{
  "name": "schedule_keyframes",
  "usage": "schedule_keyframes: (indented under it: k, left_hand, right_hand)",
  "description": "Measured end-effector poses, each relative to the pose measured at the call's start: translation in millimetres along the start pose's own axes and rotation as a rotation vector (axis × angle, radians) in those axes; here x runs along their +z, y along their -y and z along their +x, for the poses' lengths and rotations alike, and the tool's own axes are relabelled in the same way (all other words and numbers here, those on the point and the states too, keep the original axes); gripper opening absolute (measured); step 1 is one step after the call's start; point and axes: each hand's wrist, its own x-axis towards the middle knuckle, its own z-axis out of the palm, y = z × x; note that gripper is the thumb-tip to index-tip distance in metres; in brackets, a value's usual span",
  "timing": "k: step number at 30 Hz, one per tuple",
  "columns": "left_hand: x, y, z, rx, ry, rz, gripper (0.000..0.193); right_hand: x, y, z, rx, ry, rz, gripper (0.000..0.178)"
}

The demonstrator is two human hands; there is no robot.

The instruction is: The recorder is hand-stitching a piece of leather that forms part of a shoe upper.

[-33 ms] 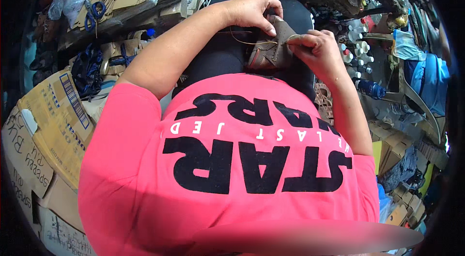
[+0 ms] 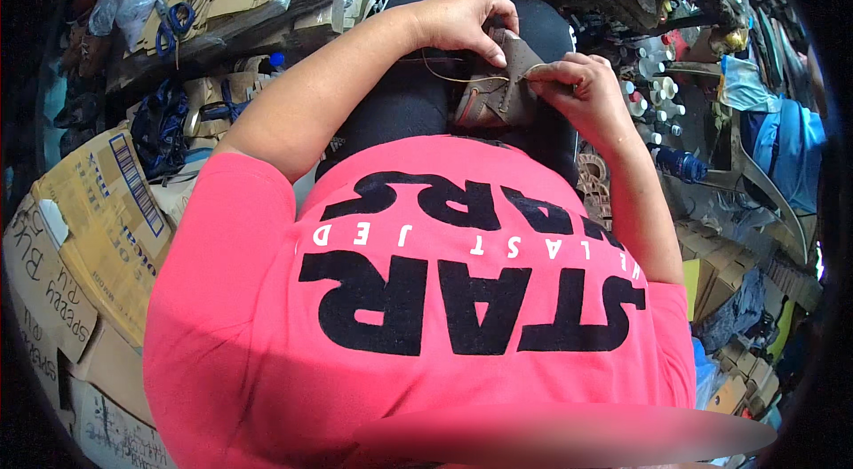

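Note:
Between my knees sits a taupe leather shoe (image 2: 493,107) with a line of stitches across it and an orange-brown lace at its side. My left hand (image 2: 468,20) grips the shoe's far edge between thumb and fingers. Close to the stitch line on the right, my right hand (image 2: 577,83) pinches a thin yellowish thread, its fingertips beside the leather. A loose loop of thread (image 2: 444,76) hangs out to the left of the shoe. My fingers partly cover the shoe's far end. Whether a needle is in either hand cannot be made out.
Several small bottles with white and red caps (image 2: 662,91) stand on the right, near a dark blue bottle (image 2: 680,163). Cardboard boxes (image 2: 107,202) are piled at left. Blue-handled scissors (image 2: 175,23) lie by cardboard sheets at the far left. Brown shoe parts (image 2: 593,180) lie by my right leg.

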Motion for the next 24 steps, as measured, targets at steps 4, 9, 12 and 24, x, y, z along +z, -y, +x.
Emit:
schedule_keyframes:
  k: [4,9,12,24]
  left_hand:
    - [2.3,-3.1,0.7,-0.007,-0.007,-0.045,0.038]
    - [7.5,-1.6,-1.5,-0.020,-0.043,-0.058,0.039]
    - [10.4,-2.6,-7.0,0.009,-0.144,0.021,0.042]
    - [8.2,-46.0,-64.3,0.149,-0.414,0.397,0.019]
  right_hand:
    - [15.3,-27.2,-3.1,0.120,0.029,0.459,0.021]
    - [23.5,-27.5,1.3,0.110,-0.006,0.529,0.016]
    - [32.8,-8.6,-1.6,0.133,-0.128,0.314,0.010]
    - [26.3,-18.6,-13.3,-0.005,-0.137,0.345,0.033]
